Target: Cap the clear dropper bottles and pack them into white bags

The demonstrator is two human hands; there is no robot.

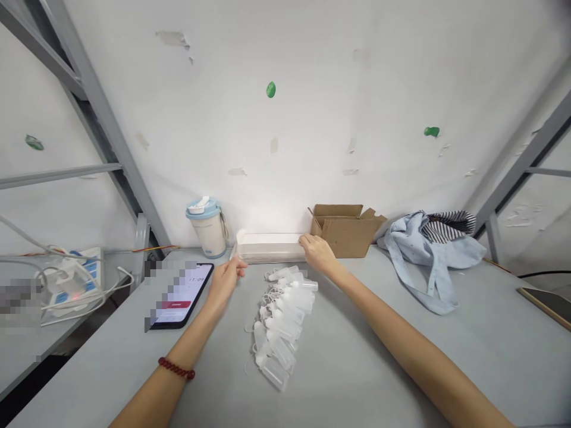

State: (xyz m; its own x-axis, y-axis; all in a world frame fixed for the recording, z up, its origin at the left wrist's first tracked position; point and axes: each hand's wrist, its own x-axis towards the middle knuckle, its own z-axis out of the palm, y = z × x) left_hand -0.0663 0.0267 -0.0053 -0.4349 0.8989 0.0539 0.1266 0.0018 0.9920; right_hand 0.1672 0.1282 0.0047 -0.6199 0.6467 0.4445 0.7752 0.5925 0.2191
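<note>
Against the wall lies a long, low white stack [272,251], with thin layers along its front and what looks like clear film at its left end. My left hand [226,278] is at that end, its fingers curled at the near corner. At the opposite end, my right hand [317,249] grips the stack's right edge with bent fingers. Between my forearms, several small translucent plastic bottles [285,321] with white caps and thin loops lie in an overlapping row on the grey table [348,380].
A blue-lidded cup [209,232] stands left of the stack, and a phone [185,297] lies beside my left forearm. An open cardboard box [350,235] and a light blue cloth bag [414,249] sit right. A power strip [78,279] with cables is far left.
</note>
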